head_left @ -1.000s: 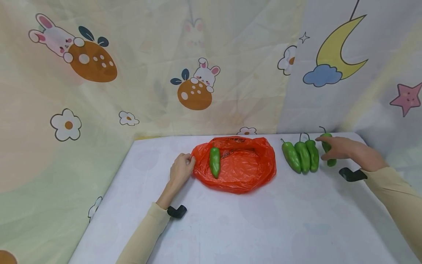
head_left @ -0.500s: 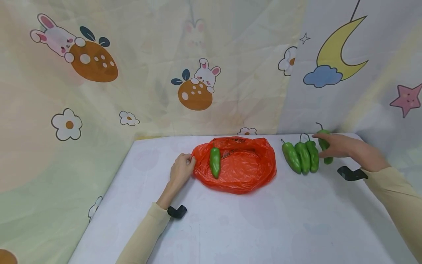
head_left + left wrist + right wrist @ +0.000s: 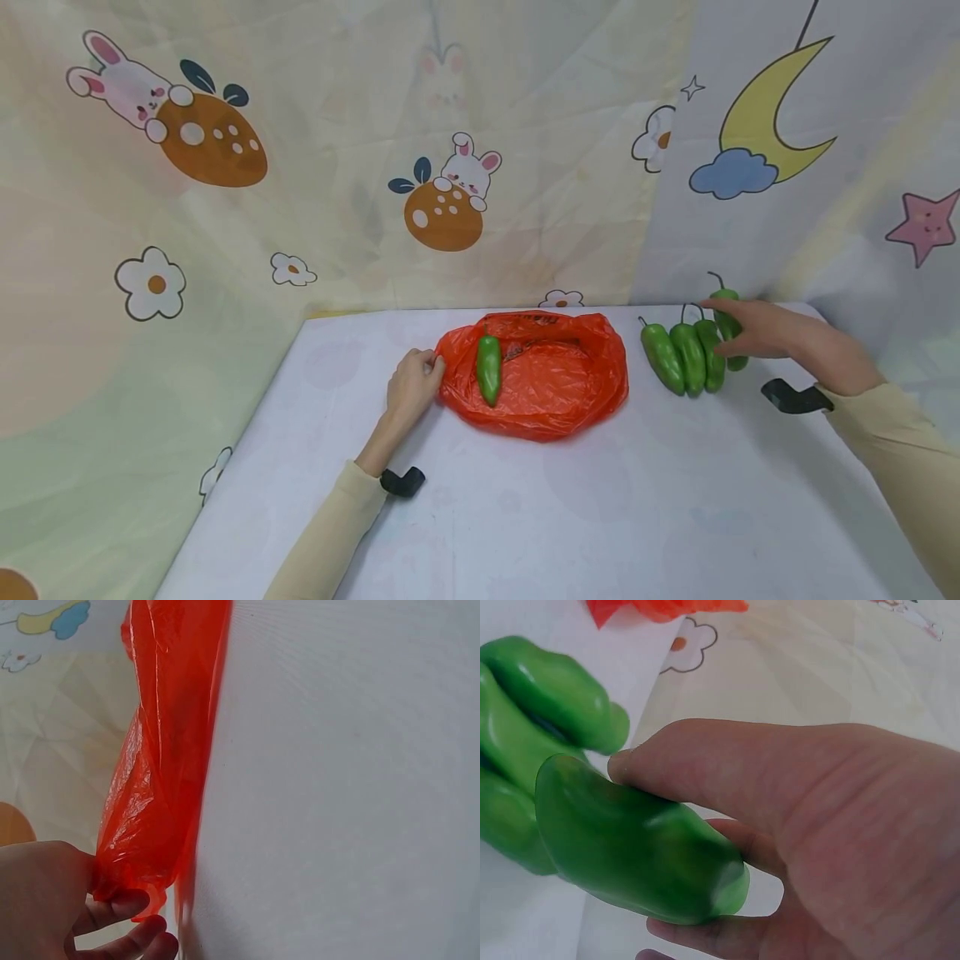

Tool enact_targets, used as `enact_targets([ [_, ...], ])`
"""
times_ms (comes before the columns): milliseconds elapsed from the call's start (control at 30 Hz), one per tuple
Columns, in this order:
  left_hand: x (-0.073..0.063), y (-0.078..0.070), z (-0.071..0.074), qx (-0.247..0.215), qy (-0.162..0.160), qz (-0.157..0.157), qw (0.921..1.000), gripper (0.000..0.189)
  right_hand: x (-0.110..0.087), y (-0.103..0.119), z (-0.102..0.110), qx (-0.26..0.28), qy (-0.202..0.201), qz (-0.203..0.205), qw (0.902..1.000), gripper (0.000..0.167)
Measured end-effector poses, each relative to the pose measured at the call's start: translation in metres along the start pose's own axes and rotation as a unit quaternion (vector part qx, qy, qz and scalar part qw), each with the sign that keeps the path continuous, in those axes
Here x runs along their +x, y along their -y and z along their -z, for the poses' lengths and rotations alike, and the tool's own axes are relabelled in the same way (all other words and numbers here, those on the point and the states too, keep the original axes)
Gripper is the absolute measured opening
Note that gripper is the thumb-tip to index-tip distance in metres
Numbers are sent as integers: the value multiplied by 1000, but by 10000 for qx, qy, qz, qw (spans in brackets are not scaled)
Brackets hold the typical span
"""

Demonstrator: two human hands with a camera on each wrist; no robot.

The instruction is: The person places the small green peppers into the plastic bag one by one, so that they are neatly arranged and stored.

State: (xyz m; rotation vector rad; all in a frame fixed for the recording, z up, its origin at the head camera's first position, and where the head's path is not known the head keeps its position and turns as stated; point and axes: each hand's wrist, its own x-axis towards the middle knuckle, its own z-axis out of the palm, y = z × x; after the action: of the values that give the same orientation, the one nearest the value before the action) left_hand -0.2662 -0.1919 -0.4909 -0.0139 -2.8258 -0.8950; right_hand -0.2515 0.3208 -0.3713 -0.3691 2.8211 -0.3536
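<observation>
My left hand (image 3: 415, 385) pinches the left edge of an open red plastic bag (image 3: 540, 417). In the left wrist view the bag's crumpled rim (image 3: 142, 847) passes between thumb and fingers. A green chili pepper (image 3: 489, 371) lies inside, toward the bag's left. At the far right, my right hand (image 3: 783, 337) grips another green chili pepper (image 3: 727, 327) between thumb and fingers, stem pointing away. The right wrist view has this held pepper (image 3: 637, 840) close up. Just left of it, three more peppers (image 3: 688, 358) lie side by side on the table.
A white-covered table (image 3: 570, 517) bears everything. Behind it hangs a printed cloth (image 3: 555, 167) with rabbits, flowers and a moon, along the table's back edge. The three lying peppers sit between the right hand and the bag.
My right hand has moved left with the held pepper, which has risen slightly and now comes right beside the three lying peppers. The left hand and bag stay put.
</observation>
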Motion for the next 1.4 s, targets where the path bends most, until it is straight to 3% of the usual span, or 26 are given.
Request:
enact_targets([
  [1033,0,1,-1,-22,30,24,10000,30,12,65,-10,153,24,24,9999,76],
  [1400,1,2,1,-43,-5,9,10000,29,16,99,-15,131,-17,267,9996,78],
])
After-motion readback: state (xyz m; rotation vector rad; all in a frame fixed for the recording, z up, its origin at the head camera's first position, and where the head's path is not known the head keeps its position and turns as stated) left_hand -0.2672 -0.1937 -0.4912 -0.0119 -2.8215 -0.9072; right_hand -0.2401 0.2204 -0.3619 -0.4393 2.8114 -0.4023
